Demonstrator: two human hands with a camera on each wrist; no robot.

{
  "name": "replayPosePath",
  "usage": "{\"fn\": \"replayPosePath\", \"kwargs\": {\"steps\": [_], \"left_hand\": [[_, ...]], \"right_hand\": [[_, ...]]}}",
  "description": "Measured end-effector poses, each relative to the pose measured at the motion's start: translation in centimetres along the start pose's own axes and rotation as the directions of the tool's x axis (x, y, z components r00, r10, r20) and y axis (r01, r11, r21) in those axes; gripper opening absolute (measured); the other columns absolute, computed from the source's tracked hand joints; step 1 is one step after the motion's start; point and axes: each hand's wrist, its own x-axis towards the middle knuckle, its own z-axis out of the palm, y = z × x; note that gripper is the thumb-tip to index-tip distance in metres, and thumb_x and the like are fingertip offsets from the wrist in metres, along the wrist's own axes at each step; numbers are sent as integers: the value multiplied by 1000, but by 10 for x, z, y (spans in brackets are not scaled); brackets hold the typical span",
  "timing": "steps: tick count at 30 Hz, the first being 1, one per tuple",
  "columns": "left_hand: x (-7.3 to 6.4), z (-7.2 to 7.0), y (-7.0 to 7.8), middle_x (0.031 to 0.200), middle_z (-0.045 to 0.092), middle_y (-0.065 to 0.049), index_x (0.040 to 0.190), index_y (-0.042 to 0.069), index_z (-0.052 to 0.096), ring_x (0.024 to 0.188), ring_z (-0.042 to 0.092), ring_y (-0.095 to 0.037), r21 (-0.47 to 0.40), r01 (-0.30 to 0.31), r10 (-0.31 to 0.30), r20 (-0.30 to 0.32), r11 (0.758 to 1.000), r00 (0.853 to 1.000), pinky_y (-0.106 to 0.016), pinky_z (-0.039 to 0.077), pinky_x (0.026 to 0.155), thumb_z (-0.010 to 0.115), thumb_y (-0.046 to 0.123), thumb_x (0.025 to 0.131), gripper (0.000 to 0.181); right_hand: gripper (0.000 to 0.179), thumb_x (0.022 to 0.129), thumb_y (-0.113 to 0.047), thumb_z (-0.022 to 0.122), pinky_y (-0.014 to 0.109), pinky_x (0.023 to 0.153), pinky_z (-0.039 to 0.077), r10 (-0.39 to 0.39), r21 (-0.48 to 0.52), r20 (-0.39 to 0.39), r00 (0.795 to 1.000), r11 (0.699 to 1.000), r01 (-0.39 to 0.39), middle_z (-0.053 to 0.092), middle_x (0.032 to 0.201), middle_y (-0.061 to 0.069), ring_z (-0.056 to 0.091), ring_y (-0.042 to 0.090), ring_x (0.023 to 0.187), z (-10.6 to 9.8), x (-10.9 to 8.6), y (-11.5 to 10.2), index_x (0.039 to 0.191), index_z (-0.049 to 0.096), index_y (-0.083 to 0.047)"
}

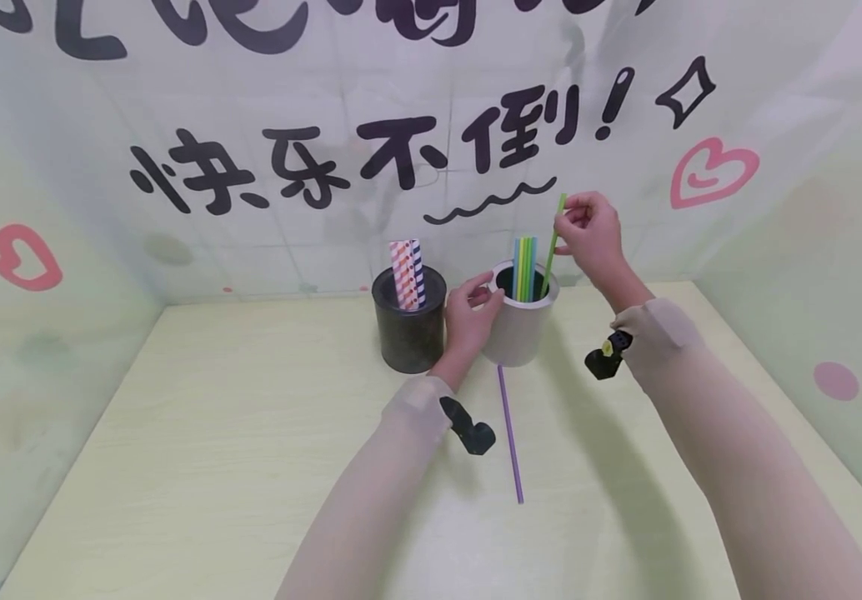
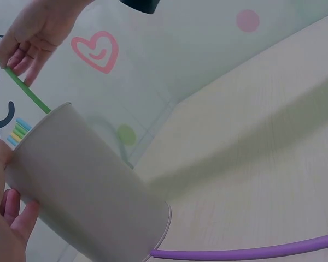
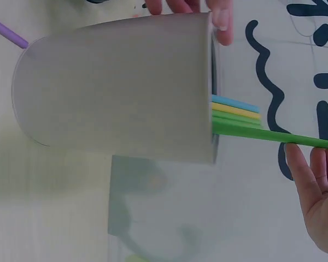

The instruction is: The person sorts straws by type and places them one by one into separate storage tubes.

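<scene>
My right hand (image 1: 594, 236) pinches a green straw (image 1: 552, 254) near its top. The straw's lower end is inside a light grey cup (image 1: 515, 335), its tip hidden. Several blue, green and yellow straws (image 1: 524, 268) stand in this cup beside it. With thumb and fingers at the rim and left side, my left hand (image 1: 468, 318) holds the cup, as the left wrist view shows with the cup wall (image 2: 90, 185). In the right wrist view the held straw (image 3: 273, 135) slants out past the cup's mouth.
Left of the grey cup stands a black cup (image 1: 410, 340) with several patterned straws (image 1: 407, 275). A purple straw (image 1: 510, 437) lies on the pale table (image 1: 236, 433), one end near the grey cup's base. A printed wall sheet (image 1: 311, 250) rises behind.
</scene>
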Motion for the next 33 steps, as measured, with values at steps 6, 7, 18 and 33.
{"fn": "replayPosePath", "kwargs": {"steps": [6,7,18,33], "left_hand": [[0,-1,-1,113,56,-7,121,11,60,99,57,-19,-2,-19,19,-1,1000,1000,-22,50,83,64,16,86,35],[0,-1,-1,113,56,-7,121,11,60,100,57,-19,-2,-19,19,1,1000,1000,-22,50,83,64,16,86,35],[0,-1,0,113,56,-6,121,13,60,100,56,-18,0,2,-2,6,1000,1000,-23,50,83,64,19,86,36],[0,-1,-1,111,57,-7,120,11,61,98,57,-18,-21,-17,17,1,1000,1000,-22,50,82,65,18,85,35]], "right_hand": [[21,85,-1,50,22,56,55,40,-40,20,999,998,-40,47,85,8,46,9,70,5,-4,20,105,46,3],[21,84,0,50,23,56,55,47,-42,23,999,998,-46,48,84,8,47,9,70,5,-5,22,104,46,4],[29,83,2,51,28,61,56,225,-107,111,968,971,-213,50,91,11,54,13,72,7,-2,32,111,45,5],[20,84,-2,53,24,56,54,306,-225,220,926,940,-257,51,80,11,52,13,63,10,6,33,102,45,3]]}}
